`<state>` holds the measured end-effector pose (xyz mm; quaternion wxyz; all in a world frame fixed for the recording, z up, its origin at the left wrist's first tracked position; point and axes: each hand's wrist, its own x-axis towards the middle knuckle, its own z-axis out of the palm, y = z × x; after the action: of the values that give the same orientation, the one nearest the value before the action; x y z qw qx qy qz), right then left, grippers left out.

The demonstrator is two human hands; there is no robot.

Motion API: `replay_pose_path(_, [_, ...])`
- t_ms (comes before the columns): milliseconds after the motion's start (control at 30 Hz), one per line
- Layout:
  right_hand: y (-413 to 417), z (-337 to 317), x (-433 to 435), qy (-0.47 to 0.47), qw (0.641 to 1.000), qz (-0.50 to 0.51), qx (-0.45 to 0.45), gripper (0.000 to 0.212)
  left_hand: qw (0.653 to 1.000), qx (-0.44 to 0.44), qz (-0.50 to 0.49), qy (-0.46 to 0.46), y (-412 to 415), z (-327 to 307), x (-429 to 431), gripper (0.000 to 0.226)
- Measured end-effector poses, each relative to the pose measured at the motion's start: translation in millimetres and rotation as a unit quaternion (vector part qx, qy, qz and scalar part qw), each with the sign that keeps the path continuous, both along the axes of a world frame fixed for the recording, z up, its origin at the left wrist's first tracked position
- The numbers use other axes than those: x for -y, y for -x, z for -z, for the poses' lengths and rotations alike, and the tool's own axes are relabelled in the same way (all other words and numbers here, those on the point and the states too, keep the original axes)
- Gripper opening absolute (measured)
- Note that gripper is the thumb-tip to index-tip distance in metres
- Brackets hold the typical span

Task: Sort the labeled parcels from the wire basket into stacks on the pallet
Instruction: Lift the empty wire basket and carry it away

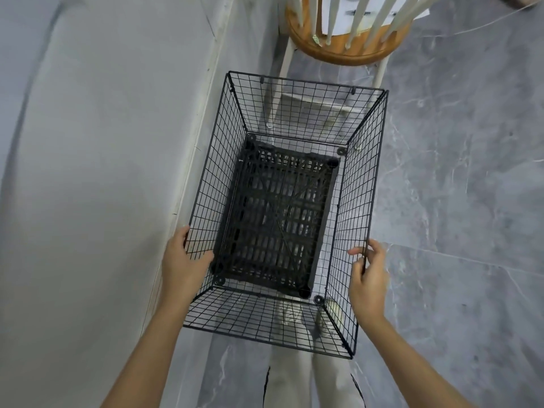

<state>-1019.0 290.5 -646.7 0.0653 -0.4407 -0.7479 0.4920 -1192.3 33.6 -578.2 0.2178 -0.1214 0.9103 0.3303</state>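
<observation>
A tall black wire basket [362, 201] stands on the grey floor, open at the top. Through it I see a black slatted plastic pallet [273, 219] at its bottom. No parcels show inside the basket or on the pallet. My left hand [184, 260] grips the basket's upper left rim, thumb inside the mesh and fingers outside. My right hand [368, 275] pinches the upper right rim with curled fingers.
A grey wall [103, 172] with a white skirting runs close along the basket's left side. A wooden chair [347, 48] with white legs and spindles stands just beyond the basket. Grey marble floor [456, 201] spreads to the right. My legs and shoes show below the basket.
</observation>
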Motion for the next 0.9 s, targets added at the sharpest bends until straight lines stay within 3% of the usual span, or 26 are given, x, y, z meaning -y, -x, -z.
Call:
replay_pose_path(133, [-11, 5, 10, -0.027, 0.997, -0.059, 0.043, 0.043, 0.998, -0.054, 0.026, -0.011, -9, -3, -1, 0.070])
replay_pose_path(333, [-9, -2, 7, -0.076, 0.986, -0.098, 0.110, 0.045, 0.993, -0.057, 0.102, 0.019, -30, 13, 10, 0.060])
replay_pose_path(500, [-12, -2, 11, -0.068, 0.985, -0.113, 0.112, 0.049, 0.986, -0.001, 0.162, 0.041, -67, 33, 34, 0.055])
replay_pose_path(633, [-10, -11, 8, -0.045, 0.985, -0.128, 0.110, 0.049, 0.987, 0.033, 0.148, 0.049, -88, 39, 52, 0.056])
replay_pose_path(900, [-5, -15, -4, -0.026, 0.983, -0.128, 0.127, 0.047, 0.978, 0.043, 0.185, 0.083, -106, 42, 68, 0.058])
